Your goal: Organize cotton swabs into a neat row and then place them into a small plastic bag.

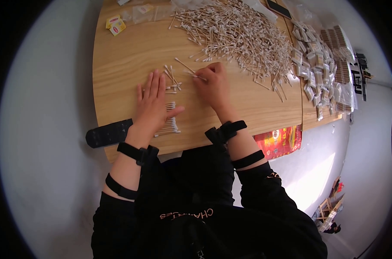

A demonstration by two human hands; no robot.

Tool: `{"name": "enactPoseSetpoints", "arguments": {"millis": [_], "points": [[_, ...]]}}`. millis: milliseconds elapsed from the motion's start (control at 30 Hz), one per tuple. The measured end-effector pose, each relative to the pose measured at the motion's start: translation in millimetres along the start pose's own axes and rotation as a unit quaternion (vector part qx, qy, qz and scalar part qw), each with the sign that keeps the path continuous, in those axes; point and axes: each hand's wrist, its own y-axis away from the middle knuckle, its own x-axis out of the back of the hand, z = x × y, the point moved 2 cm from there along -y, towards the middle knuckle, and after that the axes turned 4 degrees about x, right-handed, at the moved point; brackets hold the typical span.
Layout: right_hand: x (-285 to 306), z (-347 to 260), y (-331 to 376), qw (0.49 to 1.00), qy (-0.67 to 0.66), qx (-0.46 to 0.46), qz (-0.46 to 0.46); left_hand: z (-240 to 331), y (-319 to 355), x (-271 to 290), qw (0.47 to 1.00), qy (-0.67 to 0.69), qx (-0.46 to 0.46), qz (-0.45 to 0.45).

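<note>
Tabletop (256,108) lies beneath the palm-down left hand (153,101).

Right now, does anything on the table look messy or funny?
Yes: the long, black, round-ended object sticks out past the left edge of the pale wooden table, so it looks askew. Some thin, tan-stemmed, white-tipped cotton swabs lie crisscrossed, unlike the straight row of swabs partly beneath the left hand.

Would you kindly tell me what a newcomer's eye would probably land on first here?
Most likely the big heap of cotton swabs at the far side of the wooden table. Next, perhaps, the many small packets piled to its right. Nearer the person, the left hand partly covers a neat row of swabs.
</note>
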Motion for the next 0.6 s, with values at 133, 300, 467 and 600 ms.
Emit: {"name": "enactPoseSetpoints", "arguments": {"millis": [133, 300, 467, 600], "points": [[-1.9, 11.9, -4.1, 0.999, 0.019, -0.036, 0.014, -4.2, 11.9, 1.2, 1.0, 0.006, -0.021, -0.016], [-28.0, -19.1, -14.6, 0.993, -0.047, -0.101, 0.024, -2.9, 25.0, 7.1, 0.999, 0.011, -0.037, -0.014], [-30.5, -37.3, -14.9, 0.999, 0.027, 0.033, 0.016, 0.9, 34.9, 11.1, 0.998, 0.003, -0.049, -0.04], [-35.5, -25.0, -17.8, 0.998, -0.064, -0.017, -0.013, 1.9, 37.9, 9.6, 0.998, 0.025, -0.05, -0.035]]}}
